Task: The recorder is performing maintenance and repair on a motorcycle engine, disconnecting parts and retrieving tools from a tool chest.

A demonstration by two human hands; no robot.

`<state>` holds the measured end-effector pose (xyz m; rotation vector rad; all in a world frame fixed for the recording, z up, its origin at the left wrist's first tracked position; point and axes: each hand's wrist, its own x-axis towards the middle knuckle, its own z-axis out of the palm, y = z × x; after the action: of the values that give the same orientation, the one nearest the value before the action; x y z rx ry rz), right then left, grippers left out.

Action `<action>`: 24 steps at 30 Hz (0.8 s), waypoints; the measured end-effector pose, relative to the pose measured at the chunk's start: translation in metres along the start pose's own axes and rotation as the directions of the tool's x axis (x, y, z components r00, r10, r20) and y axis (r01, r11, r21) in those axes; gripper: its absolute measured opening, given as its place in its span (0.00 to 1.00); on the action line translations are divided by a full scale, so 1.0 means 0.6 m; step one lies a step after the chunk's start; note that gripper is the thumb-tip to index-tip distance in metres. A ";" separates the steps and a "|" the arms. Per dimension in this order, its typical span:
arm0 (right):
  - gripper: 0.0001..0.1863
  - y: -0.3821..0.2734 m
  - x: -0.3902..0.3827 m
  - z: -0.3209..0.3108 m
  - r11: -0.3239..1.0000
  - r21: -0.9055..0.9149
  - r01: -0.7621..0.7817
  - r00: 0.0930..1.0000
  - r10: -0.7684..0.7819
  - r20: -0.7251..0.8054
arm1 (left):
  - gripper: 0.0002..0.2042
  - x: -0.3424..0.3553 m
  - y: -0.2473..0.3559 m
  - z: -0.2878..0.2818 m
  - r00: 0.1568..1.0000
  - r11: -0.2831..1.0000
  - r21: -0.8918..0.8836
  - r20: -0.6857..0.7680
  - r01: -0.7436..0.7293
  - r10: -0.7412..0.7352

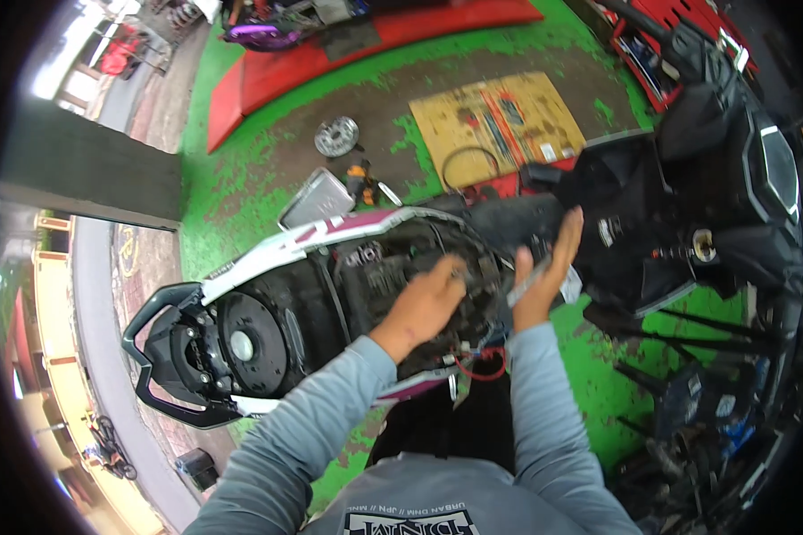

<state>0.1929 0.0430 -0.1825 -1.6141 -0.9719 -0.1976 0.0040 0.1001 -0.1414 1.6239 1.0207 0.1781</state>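
Note:
A scooter (310,234) with white and purple side panels stands before me, its seat off and the dark inner bay exposed. Over the middle of that bay is my left hand (430,301), slightly blurred, its fingers curled in; whatever they grip is hidden. My right hand (549,272) is at the front end of the bay, fingers stretched out and thumb apart. A pale, narrow strip (528,283) shows by its thumb and palm; I cannot tell whether it is held. Red wires (489,373) and small connectors hang out at the bay's near side, between my forearms.
Past the scooter, a metal tray (318,200), an orange-and-black power tool (360,182), a round metal disc (337,136) and flattened cardboard (500,125) lie on the green floor. A red lift platform (366,58) is farther back. Dark parts (687,401) crowd the right; a concrete pillar (89,169) stands left.

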 end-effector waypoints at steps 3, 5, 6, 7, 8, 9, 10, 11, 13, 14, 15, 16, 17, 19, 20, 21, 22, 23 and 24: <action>0.44 -0.041 -0.039 0.022 0.812 0.530 -0.245 0.967 0.242 0.077 | 0.24 0.013 -0.061 0.037 0.977 0.949 0.264 0.163 -0.174 0.134; 0.44 -0.026 -0.094 0.033 0.530 0.725 -0.439 0.890 0.366 0.272 | 0.28 0.037 -0.106 0.078 0.938 0.924 0.186 0.164 -0.333 0.305; 0.46 0.002 -0.106 0.023 0.460 0.713 -0.529 0.844 0.370 0.388 | 0.27 0.052 -0.106 0.094 0.906 0.903 0.120 0.163 -0.412 0.392; 0.45 0.010 -0.100 0.024 0.358 0.770 -0.528 0.844 0.321 0.430 | 0.25 0.062 -0.112 0.108 0.925 0.927 0.134 0.205 -0.350 0.320; 0.45 0.012 -0.087 0.021 0.253 0.810 -0.529 0.843 0.268 0.466 | 0.24 0.069 -0.105 0.114 0.938 0.947 0.149 0.248 -0.285 0.244; 0.43 0.014 -0.074 0.017 0.172 0.817 -0.550 0.831 0.210 0.515 | 0.24 0.078 -0.100 0.111 0.938 0.941 0.169 0.239 -0.293 0.249; 0.43 0.013 -0.065 0.018 0.158 0.829 -0.537 0.840 0.195 0.507 | 0.21 0.086 -0.097 0.106 0.932 0.903 0.267 0.232 -0.338 0.280; 0.43 0.012 -0.057 0.012 0.192 0.768 -0.611 0.778 0.326 0.537 | 0.17 0.092 -0.090 0.106 0.921 0.855 0.355 0.234 -0.379 0.311; 0.36 0.016 -0.068 0.010 0.130 0.765 -0.631 0.690 0.545 0.477 | 0.16 0.099 -0.084 0.097 0.907 0.822 0.383 0.206 -0.421 0.368; 0.36 0.026 -0.092 0.005 0.137 0.773 -0.619 0.700 0.543 0.465 | 0.14 0.104 -0.078 0.100 0.885 0.795 0.390 0.189 -0.465 0.425; 0.32 0.041 -0.128 0.003 0.337 0.702 -0.628 0.733 0.558 0.388 | 0.14 0.104 -0.071 0.103 0.879 0.787 0.392 0.196 -0.477 0.435; 0.28 0.047 -0.152 0.001 0.517 0.594 -0.616 0.769 0.559 0.311 | 0.14 0.104 -0.069 0.102 0.889 0.803 0.386 0.135 -0.454 0.437; 0.27 0.022 -0.173 0.009 0.541 0.561 -0.626 0.766 0.559 0.316 | 0.13 0.105 -0.068 0.097 0.900 0.822 0.385 0.063 -0.420 0.430; 0.35 -0.044 -0.168 -0.008 0.714 0.309 -0.628 0.767 0.503 0.398 | 0.13 0.108 -0.063 0.086 0.912 0.797 0.464 0.069 -0.387 0.403; 0.35 -0.053 -0.159 -0.011 0.714 0.312 -0.627 0.769 0.503 0.395 | 0.14 0.113 -0.061 0.088 0.919 0.765 0.528 0.084 -0.369 0.386; 0.37 -0.060 -0.153 -0.013 0.826 0.178 -0.534 0.806 0.435 0.401 | 0.14 0.115 -0.067 0.094 0.918 0.763 0.530 0.084 -0.370 0.387; 0.40 -0.065 -0.150 -0.014 0.908 0.041 -0.418 0.831 0.364 0.420 | 0.16 0.117 -0.080 0.101 0.862 0.760 0.430 0.099 -0.488 0.497; 0.43 -0.067 -0.147 -0.013 0.900 0.027 -0.435 0.817 0.381 0.433 | 0.18 0.117 -0.093 0.108 0.793 0.734 0.325 0.097 -0.596 0.601; 0.43 -0.067 -0.142 -0.013 0.901 0.031 -0.432 0.817 0.377 0.437 | 0.20 0.118 -0.105 0.112 0.715 0.687 0.219 0.080 -0.693 0.695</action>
<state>0.1143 -0.0055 -0.2017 -1.7369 -0.9087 0.5247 0.0550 0.0981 -0.2459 2.1792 0.3768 0.5977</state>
